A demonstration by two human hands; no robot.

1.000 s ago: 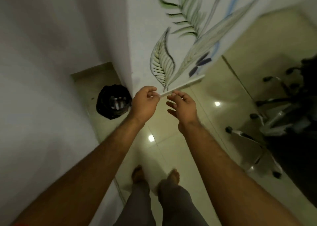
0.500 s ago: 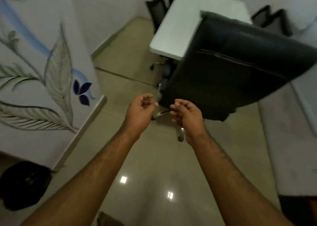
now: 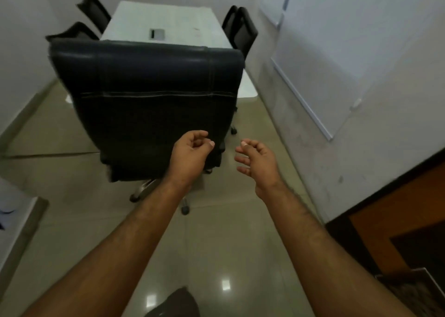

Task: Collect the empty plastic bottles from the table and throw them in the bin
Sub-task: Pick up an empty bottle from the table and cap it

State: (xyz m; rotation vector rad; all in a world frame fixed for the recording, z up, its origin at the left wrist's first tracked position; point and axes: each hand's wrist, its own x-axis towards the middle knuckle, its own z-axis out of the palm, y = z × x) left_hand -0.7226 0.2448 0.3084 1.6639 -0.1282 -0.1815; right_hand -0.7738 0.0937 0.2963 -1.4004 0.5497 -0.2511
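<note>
A long white table [image 3: 183, 20] stands at the far end of the room, and I see no plastic bottle on it from here. My left hand [image 3: 190, 155] is held out in front of me, fingers loosely curled, holding nothing. My right hand [image 3: 255, 160] is beside it with fingers apart, also holding nothing. Both hands hover in front of the back of a big black office chair [image 3: 149, 95]. The bin is out of view.
The black office chair stands between me and the table. Smaller black chairs [image 3: 240, 27] line both sides of the table. A whiteboard [image 3: 337, 63] hangs on the right wall. A dark wooden door [image 3: 397, 220] is at the right. The tiled floor is glossy.
My view has swung right, away from the black bin and the painted wall, toward the table. The chair now fills the middle. My hands have drawn slightly apart.
</note>
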